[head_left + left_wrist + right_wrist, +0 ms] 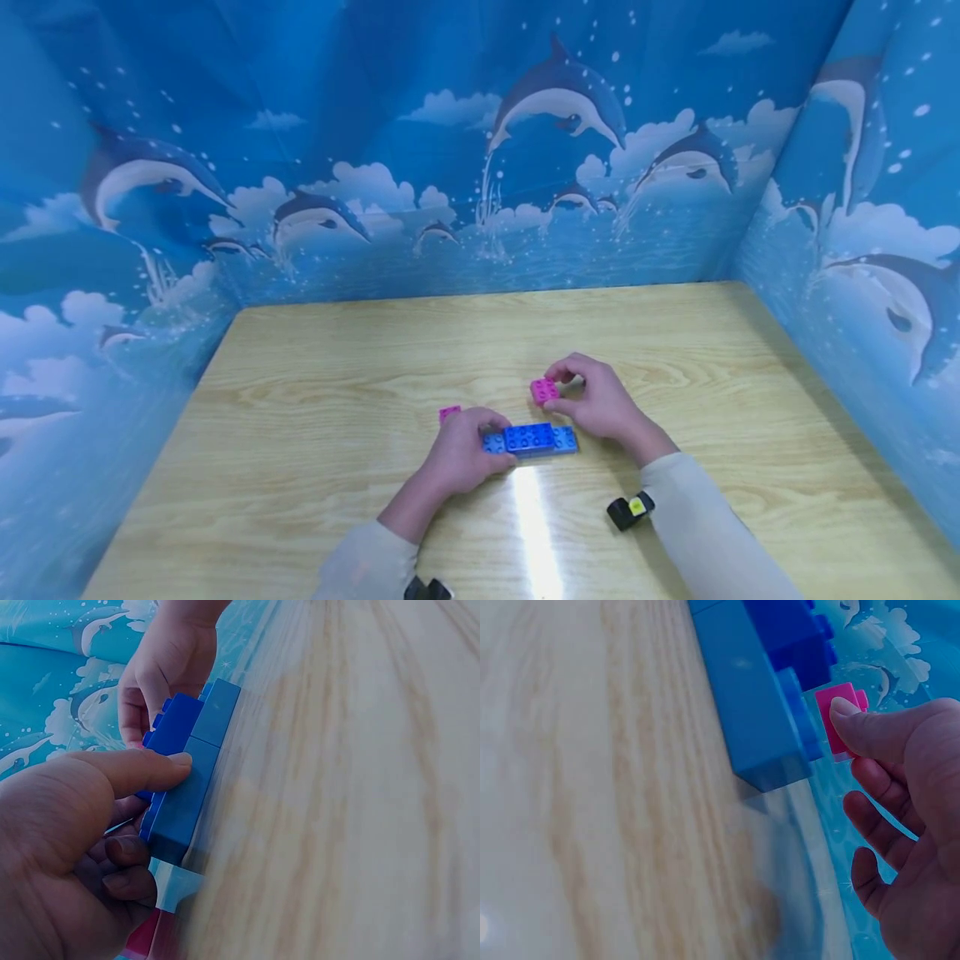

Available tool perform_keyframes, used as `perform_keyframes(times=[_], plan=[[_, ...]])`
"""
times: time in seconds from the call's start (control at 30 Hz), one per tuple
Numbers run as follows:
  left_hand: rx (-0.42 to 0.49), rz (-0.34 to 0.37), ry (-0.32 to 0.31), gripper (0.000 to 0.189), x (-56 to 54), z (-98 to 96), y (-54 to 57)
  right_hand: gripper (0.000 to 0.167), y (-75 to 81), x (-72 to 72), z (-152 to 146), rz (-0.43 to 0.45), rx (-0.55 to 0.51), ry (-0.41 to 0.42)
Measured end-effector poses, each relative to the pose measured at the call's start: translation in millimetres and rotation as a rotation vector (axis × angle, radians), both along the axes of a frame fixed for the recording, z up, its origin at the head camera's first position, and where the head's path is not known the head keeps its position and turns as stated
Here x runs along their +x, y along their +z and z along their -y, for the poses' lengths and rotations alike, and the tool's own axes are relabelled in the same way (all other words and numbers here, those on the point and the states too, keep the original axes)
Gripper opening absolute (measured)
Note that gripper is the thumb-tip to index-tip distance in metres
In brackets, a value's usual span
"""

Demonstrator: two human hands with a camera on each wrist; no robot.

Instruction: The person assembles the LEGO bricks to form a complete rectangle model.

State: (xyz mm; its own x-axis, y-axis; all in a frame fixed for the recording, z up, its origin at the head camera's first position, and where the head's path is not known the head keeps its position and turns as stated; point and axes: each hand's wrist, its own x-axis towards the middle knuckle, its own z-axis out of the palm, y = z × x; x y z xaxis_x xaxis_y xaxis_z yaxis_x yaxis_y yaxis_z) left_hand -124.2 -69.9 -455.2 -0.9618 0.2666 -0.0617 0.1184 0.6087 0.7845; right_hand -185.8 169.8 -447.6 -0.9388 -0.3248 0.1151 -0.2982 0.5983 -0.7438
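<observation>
On the table stands a row of lighter blue building bricks (565, 439) with a darker blue brick (528, 437) stacked across its middle. My left hand (460, 454) grips the row at its left end, and the left wrist view shows the thumb pressed on the side of a lighter blue brick (184, 802). Between thumb and fingers of my right hand (596, 400) is a pink brick (544, 392), just behind the blue row. The right wrist view shows this pink brick (838, 720) apart from the blue ones. Another pink brick (449, 412) lies behind the left hand, partly hidden by it.
The wooden table (337, 358) is bounded at the back and sides by a blue curtain (420, 150) printed with dolphins. Black wrist devices (628, 510) sit at both sleeves. A bright light reflection crosses the table in front of the bricks.
</observation>
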Motion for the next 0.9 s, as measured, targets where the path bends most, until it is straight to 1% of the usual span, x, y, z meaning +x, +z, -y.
perform_keyframes(times=[0.33, 0.5, 0.73, 0.9], plan=[[-0.008, 0.009, 0.018, 0.039, -1.2, 0.0, -0.3, 0.031, 10.9, 13.5, -9, -0.025, 0.008, 0.005], [-0.007, -0.005, 0.012, 0.038, -1.8, 0.5, -0.2, 0.032, 11.2, 19.3, -14, -0.024, 0.009, 0.02], [-0.004, 0.005, 0.014, 0.039, -1.7, -0.7, -2.0, 0.033, 11.6, 30.0, -20, 0.012, 0.011, 0.031], [0.007, 0.006, 0.012, 0.039, -1.2, -1.6, -3.2, 0.033, 8.4, 36.9, -24, 0.024, 0.014, 0.045]])
